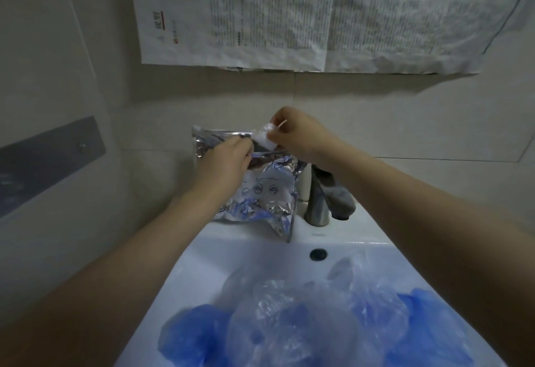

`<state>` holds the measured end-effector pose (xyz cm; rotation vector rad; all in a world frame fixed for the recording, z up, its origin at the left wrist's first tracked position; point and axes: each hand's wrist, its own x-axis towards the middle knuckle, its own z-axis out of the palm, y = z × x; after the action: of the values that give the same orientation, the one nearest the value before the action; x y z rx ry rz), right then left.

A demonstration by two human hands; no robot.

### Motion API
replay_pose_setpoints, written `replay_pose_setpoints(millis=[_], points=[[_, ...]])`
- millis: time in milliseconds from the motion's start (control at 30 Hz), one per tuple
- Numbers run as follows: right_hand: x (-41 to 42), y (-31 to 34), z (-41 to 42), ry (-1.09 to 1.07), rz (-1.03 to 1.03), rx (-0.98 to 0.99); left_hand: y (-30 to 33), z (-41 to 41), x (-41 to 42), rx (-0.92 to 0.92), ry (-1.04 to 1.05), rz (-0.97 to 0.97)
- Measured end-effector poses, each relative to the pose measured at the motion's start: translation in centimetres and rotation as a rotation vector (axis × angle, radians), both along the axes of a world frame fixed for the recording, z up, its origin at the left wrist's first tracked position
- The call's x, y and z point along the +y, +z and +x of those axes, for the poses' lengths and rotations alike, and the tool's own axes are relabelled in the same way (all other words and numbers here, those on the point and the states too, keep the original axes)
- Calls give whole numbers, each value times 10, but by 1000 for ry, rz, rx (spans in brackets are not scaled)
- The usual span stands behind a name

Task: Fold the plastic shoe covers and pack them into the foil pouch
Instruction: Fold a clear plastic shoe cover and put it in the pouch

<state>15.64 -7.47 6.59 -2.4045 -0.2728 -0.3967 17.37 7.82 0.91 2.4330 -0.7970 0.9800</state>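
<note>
— What's on the left?
— The left hand (228, 158) grips the open top edge of the crinkled silver foil pouch (266, 193), which stands on the white ceramic sink's (202, 253) back rim.
— And rightward?
— The right hand (292, 132) pinches a small folded clear plastic shoe cover (265, 135) at the pouch mouth. A grey metal tap (321, 198) stands beside. Loose blue and clear plastic shoe covers (312, 320) fill the basin.

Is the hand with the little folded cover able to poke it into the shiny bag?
Probably yes. The right hand holds the folded cover right at the foil pouch mouth, which the left hand holds open.
</note>
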Motion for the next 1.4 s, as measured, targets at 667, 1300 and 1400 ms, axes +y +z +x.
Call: replay_pose_setpoints(millis=[667, 1300, 1400], points=[[14, 11, -81, 120, -452, -243, -10, 21, -6, 118, 88, -439], [-59, -119, -161, -185, -184, 186, -22, -119, -32, 119, -324, -415], [-60, -111, -176, -220, 195, 128, -31, -161, -46, 384, -382, -247]])
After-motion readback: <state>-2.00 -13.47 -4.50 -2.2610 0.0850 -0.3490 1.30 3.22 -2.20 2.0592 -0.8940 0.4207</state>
